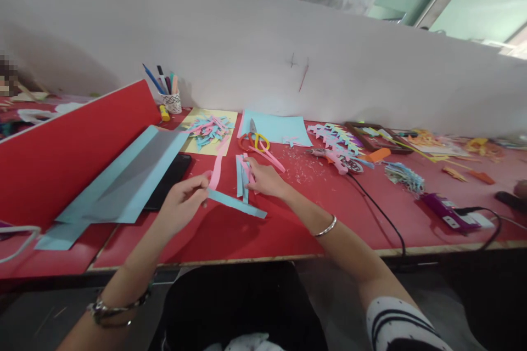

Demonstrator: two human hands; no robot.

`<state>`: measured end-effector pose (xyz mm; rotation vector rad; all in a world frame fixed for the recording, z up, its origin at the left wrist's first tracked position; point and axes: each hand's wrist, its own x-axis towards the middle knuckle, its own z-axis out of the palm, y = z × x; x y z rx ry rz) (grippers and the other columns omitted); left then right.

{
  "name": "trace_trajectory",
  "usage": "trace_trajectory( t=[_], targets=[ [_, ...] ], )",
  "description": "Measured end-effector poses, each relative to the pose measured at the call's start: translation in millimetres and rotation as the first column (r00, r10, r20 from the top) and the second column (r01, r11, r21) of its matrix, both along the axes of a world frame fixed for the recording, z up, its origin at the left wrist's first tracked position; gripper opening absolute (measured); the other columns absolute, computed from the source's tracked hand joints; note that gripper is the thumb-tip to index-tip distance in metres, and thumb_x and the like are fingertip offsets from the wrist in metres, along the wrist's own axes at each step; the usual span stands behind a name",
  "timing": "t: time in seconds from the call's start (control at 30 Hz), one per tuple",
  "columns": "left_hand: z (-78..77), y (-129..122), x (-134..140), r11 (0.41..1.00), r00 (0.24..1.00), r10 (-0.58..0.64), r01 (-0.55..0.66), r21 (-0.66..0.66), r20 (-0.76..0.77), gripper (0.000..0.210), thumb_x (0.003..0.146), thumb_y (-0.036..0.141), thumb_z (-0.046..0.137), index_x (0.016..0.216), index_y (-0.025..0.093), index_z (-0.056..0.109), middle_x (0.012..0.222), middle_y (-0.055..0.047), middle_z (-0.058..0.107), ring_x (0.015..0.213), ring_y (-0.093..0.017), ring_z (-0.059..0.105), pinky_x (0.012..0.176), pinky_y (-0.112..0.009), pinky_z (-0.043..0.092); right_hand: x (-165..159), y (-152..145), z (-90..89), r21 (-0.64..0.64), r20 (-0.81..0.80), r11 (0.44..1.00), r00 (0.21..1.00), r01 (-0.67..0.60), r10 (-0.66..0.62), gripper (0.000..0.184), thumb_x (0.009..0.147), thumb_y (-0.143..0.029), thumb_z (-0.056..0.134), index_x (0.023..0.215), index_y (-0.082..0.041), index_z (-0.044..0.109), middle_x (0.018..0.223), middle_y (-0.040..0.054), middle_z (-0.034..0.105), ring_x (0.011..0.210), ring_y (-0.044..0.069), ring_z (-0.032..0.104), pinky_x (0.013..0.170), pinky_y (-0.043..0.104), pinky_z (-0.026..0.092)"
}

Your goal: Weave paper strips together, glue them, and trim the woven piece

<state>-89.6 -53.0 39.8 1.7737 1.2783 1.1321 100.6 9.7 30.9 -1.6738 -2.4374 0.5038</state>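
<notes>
Light blue paper strip (247, 209) in the left hand (187, 197) here, folks, and we've got the thumb and fingers pinching its near end while the rest sticks out to the right over the red surface (296, 236). A pink paper strip (216, 171) rises from the same fingers, so we're basically gripping both at once. Our right hand (263, 178) is just beyond, fingertips bent down at some shorter blue strips (239, 178) and a bit of pink; honestly we can't tell if it's pinching them or only pressing.

Right behind that we have scissors (252, 126) with orange and yellow handles, blade lying over a light blue sheet (284, 123). To the left of it there's a heap of pink and blue snippets (209, 130) on yellow paper (188, 146), and the pen cup (171, 103) is up against the wall (230, 66). Over on our right: a pink glue gun (340, 163) trailing its black cord (379, 211), then a purple power strip (447, 213).
</notes>
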Motion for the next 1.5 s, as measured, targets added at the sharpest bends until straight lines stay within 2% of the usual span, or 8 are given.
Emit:
trace_trajectory(
  t=[0.27,0.4,0.53,0.73,0.9,1.13,1.37,1.5],
  targets=[
    [13.6,40.1,12.3,0.993,0.998,-0.066,0.064,0.095,0.024,0.016,0.057,0.028,0.039,0.043,0.021,0.034,0.039,0.005,0.04,0.042,-0.01,0.039,0.047,-0.024,0.032,31.0,20.7,5.0,-0.147,-0.471,0.988,0.875,0.048,-0.113,0.042,0.073,-0.012,0.045,0.114,-0.015,0.041,0.063,-0.0047,0.048,0.057,0.011,0.048,0.059,0.025,0.039],
    [11.2,67.4,16.7,0.991,0.995,-0.049,0.038,0.127,0.088,0.017,0.055,0.027,0.04,0.041,0.021,0.034,0.04,0.005,0.039,0.043,-0.009,0.038,0.047,-0.023,0.033,52.0,23.9,6.2,0.078,-0.389,0.962,0.896,0.262,-0.213,0.039,0.073,-0.009,0.041,0.111,-0.018,0.044,0.077,0.0004,0.054,0.072,0.015,0.052,0.069,0.03,0.04],
    [-3.7,86.9,17.3,0.998,0.982,-0.029,0.019,0.055,0.185,0.017,0.053,0.026,0.042,0.038,0.021,0.035,0.04,0.004,0.039,0.044,-0.01,0.038,0.048,-0.024,0.034,49.9,15.0,-2.2,0.403,-0.155,0.832,0.925,0.38,-0.347,0.029,0.075,-0.014,0.045,0.103,-0.015,0.049,0.104,0.012,0.054,0.1,0.025,0.046,0.085,0.042,0.031],
    [-22.4,89.4,9.4,0.998,0.969,-0.059,0.054,0.027,0.239,0.018,0.054,0.03,0.041,0.04,0.021,0.033,0.042,0.003,0.038,0.042,-0.01,0.034,0.045,-0.025,0.033,11.3,10.5,-11.5,0.197,-0.011,0.976,0.996,0.092,-0.092,0.02,0.081,-0.031,0.046,0.087,-0.014,0.055,0.095,0.0118,0.057,0.095,0.022,0.051,0.079,0.034,0.039],
    [-21.9,86.0,8.1,0.993,0.955,-0.112,0.114,0.009,0.275,0.018,0.053,0.03,0.045,0.043,0.02,0.034,0.041,0.005,0.035,0.042,-0.008,0.033,0.045,-0.023,0.032,-15.0,19.8,-15.9,0.133,-0.014,0.986,0.995,0.103,-0.102,0.028,0.072,-0.03,0.058,0.092,-0.011,0.055,0.106,0.0175,0.051,0.104,0.029,0.046,0.08,0.039,0.041],
    [-23.2,83.5,17.6,0.995,0.97,-0.098,0.089,0.053,0.224,0.018,0.056,0.03,0.048,0.049,0.02,0.034,0.048,0.007,0.039,0.045,-0.007,0.037,0.047,-0.021,0.033,-9.2,31.2,-26.0,0.1,-0.186,0.989,0.978,0.111,-0.091,0.04,0.071,-0.009,0.051,0.11,-0.013,0.043,0.106,0.0116,0.052,0.096,0.018,0.053,0.079,0.029,0.043],
    [-27.6,84.9,20.1,0.994,0.988,0.043,-0.058,0.093,0.149,0.03,0.059,0.031,0.049,0.087,0.018,0.05,0.061,0.005,0.049,0.058,-0.011,0.05,0.059,-0.023,0.041,-4.6,33.9,-35.3,0.13,-0.27,0.983,0.959,0.131,-0.092,0.037,0.067,-0.004,0.048,0.102,-0.016,0.049,0.101,0.0084,0.056,0.095,0.018,0.053,0.078,0.028,0.043],
    [-26.9,83.9,19.5,0.994,0.996,0.047,-0.054,0.099,0.075,0.03,0.061,0.032,0.046,0.086,0.018,0.056,0.066,0.002,0.055,0.059,-0.012,0.051,0.058,-0.023,0.042,0.3,34.9,-34.6,0.133,-0.29,0.977,0.949,0.167,-0.123,0.025,0.068,-0.005,0.049,0.091,-0.014,0.053,0.091,0.0076,0.058,0.077,0.015,0.056,0.069,0.028,0.044]
  ],
)
